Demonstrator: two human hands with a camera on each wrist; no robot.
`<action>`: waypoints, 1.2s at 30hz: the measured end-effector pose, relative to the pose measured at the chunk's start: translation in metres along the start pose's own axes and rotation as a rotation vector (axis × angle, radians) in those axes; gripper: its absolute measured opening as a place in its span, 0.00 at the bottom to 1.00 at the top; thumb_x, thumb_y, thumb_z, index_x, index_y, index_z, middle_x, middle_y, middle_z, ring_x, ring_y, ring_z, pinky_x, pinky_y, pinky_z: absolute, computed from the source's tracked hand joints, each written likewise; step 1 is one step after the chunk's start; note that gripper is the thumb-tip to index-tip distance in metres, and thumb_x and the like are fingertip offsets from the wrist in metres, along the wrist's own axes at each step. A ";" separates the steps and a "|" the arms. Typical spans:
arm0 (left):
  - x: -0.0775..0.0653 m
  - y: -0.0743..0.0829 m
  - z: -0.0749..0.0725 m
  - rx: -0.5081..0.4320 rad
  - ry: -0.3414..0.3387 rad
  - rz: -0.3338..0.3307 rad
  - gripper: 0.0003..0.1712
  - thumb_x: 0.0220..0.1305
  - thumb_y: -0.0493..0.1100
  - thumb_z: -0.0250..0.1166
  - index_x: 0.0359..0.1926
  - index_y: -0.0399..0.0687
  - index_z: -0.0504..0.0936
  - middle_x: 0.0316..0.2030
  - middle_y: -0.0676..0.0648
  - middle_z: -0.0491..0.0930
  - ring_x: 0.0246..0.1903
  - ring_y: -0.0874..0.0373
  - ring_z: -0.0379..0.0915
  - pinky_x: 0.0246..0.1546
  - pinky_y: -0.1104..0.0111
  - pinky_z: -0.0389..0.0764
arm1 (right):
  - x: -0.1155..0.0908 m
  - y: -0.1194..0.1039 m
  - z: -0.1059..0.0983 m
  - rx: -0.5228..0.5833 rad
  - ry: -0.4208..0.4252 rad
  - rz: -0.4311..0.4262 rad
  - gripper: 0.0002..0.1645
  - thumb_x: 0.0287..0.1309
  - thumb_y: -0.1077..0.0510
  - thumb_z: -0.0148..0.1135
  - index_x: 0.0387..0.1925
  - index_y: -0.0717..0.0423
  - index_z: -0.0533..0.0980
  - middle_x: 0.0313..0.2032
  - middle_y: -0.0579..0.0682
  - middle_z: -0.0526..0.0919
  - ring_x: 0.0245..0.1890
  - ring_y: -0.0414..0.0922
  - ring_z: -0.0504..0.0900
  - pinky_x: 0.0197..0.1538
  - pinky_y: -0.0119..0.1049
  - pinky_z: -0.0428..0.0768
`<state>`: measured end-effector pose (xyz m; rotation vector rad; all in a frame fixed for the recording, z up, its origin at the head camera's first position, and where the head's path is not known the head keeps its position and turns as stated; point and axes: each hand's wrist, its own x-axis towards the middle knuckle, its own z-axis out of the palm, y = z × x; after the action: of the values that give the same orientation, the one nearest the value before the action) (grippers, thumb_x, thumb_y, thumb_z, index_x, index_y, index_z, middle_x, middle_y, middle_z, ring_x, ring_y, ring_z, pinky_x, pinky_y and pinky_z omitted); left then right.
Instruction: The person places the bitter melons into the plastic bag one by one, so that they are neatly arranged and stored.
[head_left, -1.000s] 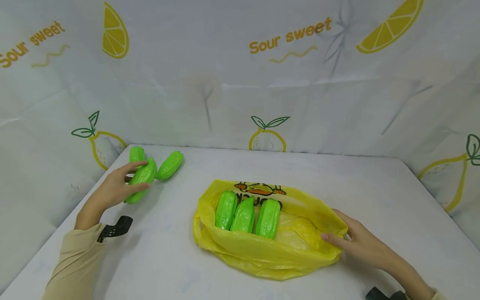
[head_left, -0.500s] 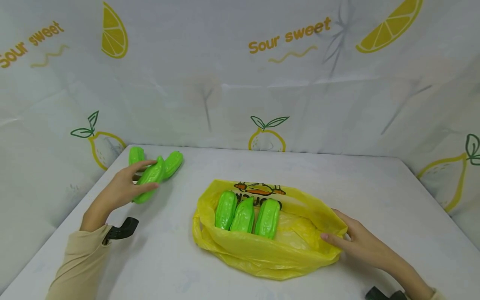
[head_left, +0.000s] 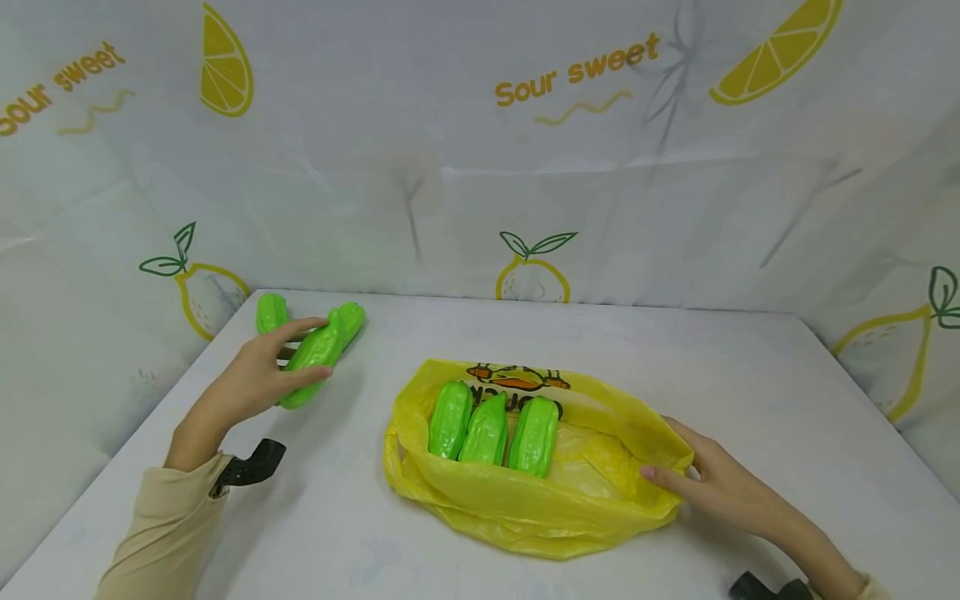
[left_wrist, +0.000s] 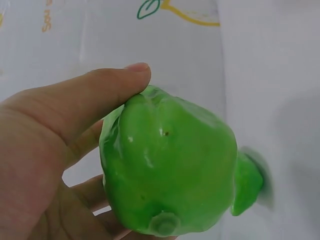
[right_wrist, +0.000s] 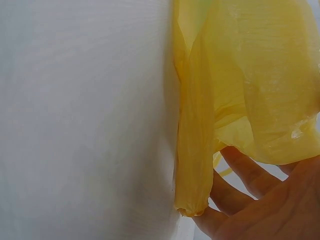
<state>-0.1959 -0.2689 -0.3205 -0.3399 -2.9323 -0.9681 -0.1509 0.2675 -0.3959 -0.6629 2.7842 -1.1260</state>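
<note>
My left hand holds a glossy green, ridged gourd between thumb and fingers at the table's left side. Its rounded end with a stem nub fills the middle of the left wrist view. A second green gourd lies just beyond it, partly covered by the held one. Behind the fingers lies another gourd, its lower part hidden. Three more gourds lie side by side in the mouth of a yellow plastic bag. My right hand grips the bag's right edge, thumb over the rim, fingers behind.
The bag lies on a white table with its mouth spread wide. A white cloth printed with lemons and lettering stands behind the table and along both sides. Dark camera mounts sit at both wrists.
My left hand has moved a little to the right with the gourd, which now overlaps the gourd beyond it. My right hand and the bag have stayed in place.
</note>
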 end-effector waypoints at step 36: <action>-0.010 0.046 0.014 -0.033 -0.002 0.102 0.39 0.63 0.52 0.70 0.72 0.54 0.65 0.64 0.39 0.73 0.52 0.40 0.78 0.42 0.57 0.85 | 0.001 0.000 0.000 -0.012 -0.020 0.039 0.34 0.67 0.51 0.60 0.70 0.58 0.64 0.65 0.59 0.74 0.63 0.61 0.70 0.56 0.74 0.69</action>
<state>-0.1758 -0.2270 -0.3056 -0.4865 -2.8718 -1.0043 -0.1518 0.2673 -0.3962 -0.6145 2.7771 -1.0904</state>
